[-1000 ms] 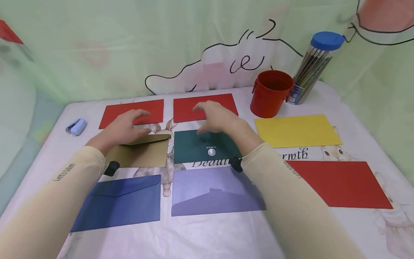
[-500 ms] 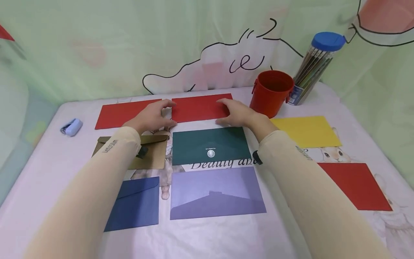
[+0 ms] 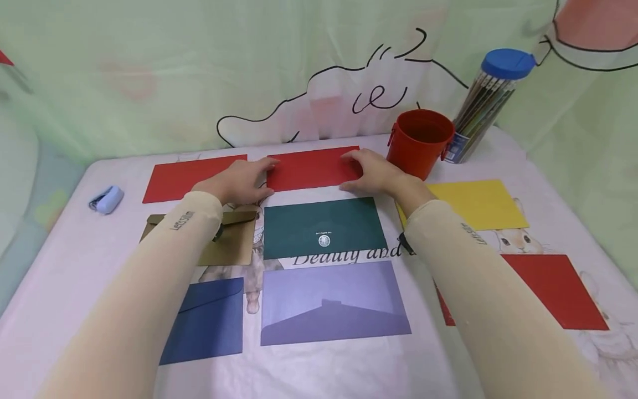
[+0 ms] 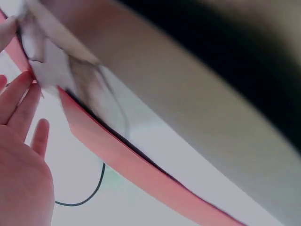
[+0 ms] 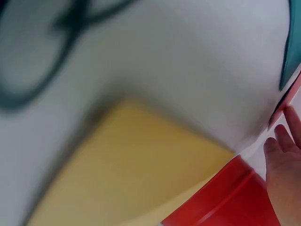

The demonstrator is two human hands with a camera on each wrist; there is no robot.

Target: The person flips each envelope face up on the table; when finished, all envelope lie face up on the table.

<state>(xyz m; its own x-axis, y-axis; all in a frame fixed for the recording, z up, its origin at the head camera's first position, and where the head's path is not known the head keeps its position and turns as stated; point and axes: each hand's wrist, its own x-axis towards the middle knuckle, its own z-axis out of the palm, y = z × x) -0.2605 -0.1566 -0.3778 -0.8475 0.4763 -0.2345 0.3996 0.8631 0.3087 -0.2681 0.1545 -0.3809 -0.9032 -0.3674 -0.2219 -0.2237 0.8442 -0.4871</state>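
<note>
At the back middle of the table lies a red envelope point(image 3: 309, 170), flat, with a hand at each short end. The left hand point(image 3: 241, 180) has its thumb and forefinger at the left edge; in the left wrist view its outstretched fingers point(image 4: 21, 106) reach the red edge. At the right edge is the right hand point(image 3: 376, 173), thumb and forefinger spread at the corners. Its fingers point(image 5: 284, 139) meet the red edge in the right wrist view. A dark green envelope point(image 3: 299, 227) lies just in front. Another red envelope point(image 3: 174, 180) is partly behind the left hand.
Gold point(image 3: 234, 244), blue point(image 3: 219, 321), lavender point(image 3: 329, 282), yellow point(image 3: 478, 202) and red point(image 3: 558, 288) envelopes lie around, some partly under the sleeves. A red bucket point(image 3: 418, 147) stands close behind the right hand, beside a pencil tub point(image 3: 480, 111). A small light-blue object point(image 3: 107, 199) lies far left.
Both hands have moved from above the gold and green envelopes to the back middle red envelope's ends. In the last half second that envelope has shifted slightly right relative to the green one.
</note>
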